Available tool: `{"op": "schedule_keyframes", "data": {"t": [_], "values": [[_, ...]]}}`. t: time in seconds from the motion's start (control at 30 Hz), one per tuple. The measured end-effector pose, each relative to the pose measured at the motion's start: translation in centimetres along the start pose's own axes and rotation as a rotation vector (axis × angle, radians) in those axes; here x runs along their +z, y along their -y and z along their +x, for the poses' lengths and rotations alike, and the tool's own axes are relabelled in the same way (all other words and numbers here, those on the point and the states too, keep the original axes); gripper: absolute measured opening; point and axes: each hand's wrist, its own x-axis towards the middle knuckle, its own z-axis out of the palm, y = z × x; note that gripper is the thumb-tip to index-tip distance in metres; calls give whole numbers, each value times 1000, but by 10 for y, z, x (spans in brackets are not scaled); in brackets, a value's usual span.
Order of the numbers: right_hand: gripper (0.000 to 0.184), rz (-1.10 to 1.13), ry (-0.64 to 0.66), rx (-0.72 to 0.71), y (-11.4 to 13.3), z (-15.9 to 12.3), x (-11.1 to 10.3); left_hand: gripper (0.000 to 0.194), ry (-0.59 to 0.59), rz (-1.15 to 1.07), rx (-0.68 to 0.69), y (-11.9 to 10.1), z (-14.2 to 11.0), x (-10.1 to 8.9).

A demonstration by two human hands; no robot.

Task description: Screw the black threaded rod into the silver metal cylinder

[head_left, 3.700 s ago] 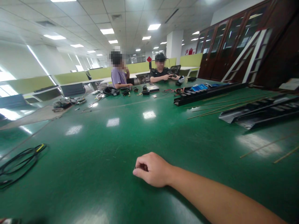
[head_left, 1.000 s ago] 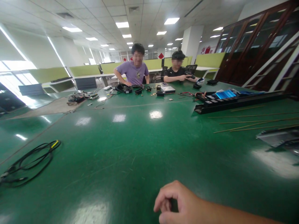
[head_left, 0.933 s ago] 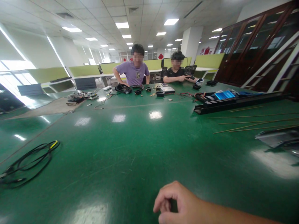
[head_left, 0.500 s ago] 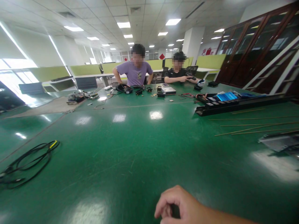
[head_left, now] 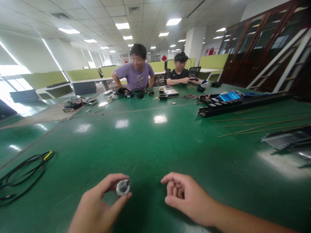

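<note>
Low in the view, my left hand (head_left: 97, 202) is closed on a small round object with a white rim and a dark middle (head_left: 123, 187). Thumb and forefinger grip its edge from below and above. Its exact kind is too blurred to tell. To its right, over the green tabletop (head_left: 150, 152), my right hand (head_left: 190, 199) is half curled, with the forefinger and thumb apart. Nothing shows between those fingers, and a gap separates this hand from the round object.
A coiled black cable (head_left: 31, 168) lies at the left. Thin rods (head_left: 252, 124) and a black channel (head_left: 218, 109) are at the right. Across the table are two people, near small black parts (head_left: 163, 97), a cable coil (head_left: 125, 93) and a board pile (head_left: 77, 103).
My left hand has come into view with the round object in its fingers. My right hand has risen slightly from the bottom edge. The view has shifted a little.
</note>
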Motion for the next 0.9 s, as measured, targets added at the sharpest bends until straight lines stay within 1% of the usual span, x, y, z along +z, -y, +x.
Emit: {"op": "schedule_keyframes", "data": {"t": [0.07,0.13,0.2,0.27,0.37,0.47,0.53,0.6,0.73,0.9], "values": [[44,-55,-59,-42,-5,3,-3,22,119,-40,28,-15,17,28],[57,-112,-124,-97,-11,4,-3,26,149,-72,35,-21,22,53],[65,-155,-157,-118,-17,4,-1,28,137,-97,71,-16,19,71],[70,-202,-165,-131,-19,3,1,28,130,-121,158,-4,13,82],[71,-260,-160,-162,-16,1,3,32,154,-132,287,13,6,90],[67,-284,-152,-163,-9,1,2,39,146,-108,340,20,2,94],[61,-301,-134,-144,-6,1,1,43,131,-99,343,21,1,97],[54,-312,-119,-136,-2,1,0,43,139,-111,329,19,0,99],[38,-369,-90,-121,1,1,-1,32,185,-143,313,12,0,96],[33,-388,-67,-94,2,1,0,26,194,-158,336,9,3,93]]}}
